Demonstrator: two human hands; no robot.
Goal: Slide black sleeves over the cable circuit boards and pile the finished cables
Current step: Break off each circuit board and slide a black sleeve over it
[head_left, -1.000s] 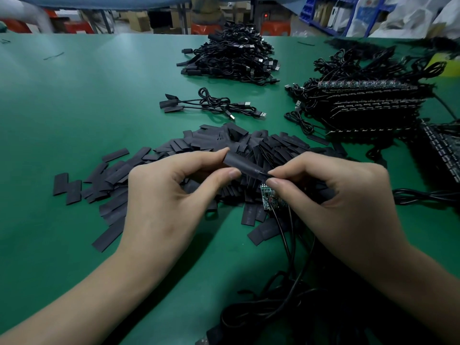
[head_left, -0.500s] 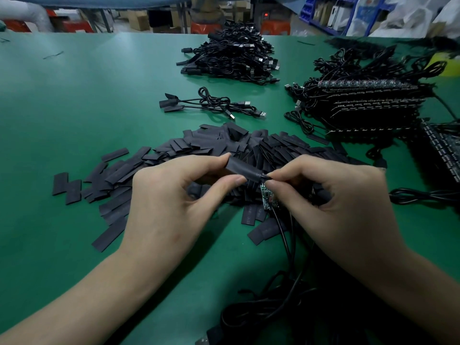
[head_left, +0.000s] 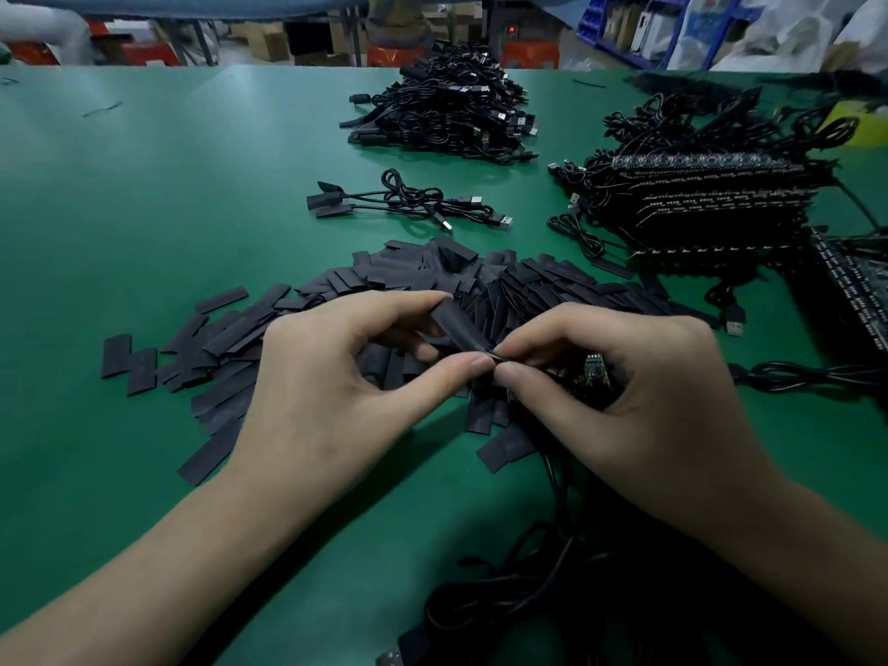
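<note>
At the near middle of the green worktop (head_left: 144, 209), our left hand (head_left: 326, 377) pinches a black sleeve (head_left: 456, 324) between thumb and forefinger. Our right hand (head_left: 639, 391) pinches the sleeve's near end, and the circuit board (head_left: 596, 370) shows under its curled fingers. Just beyond lies the heap of loose sleeves (head_left: 528, 281). Farther off lie a few sleeved cables (head_left: 408, 204) and a large cable pile (head_left: 447, 113).

Left table (head_left: 158, 194) open — sleeve pile (head_left: 432, 281), cable stacks (head_left: 711, 199) block right.
</note>
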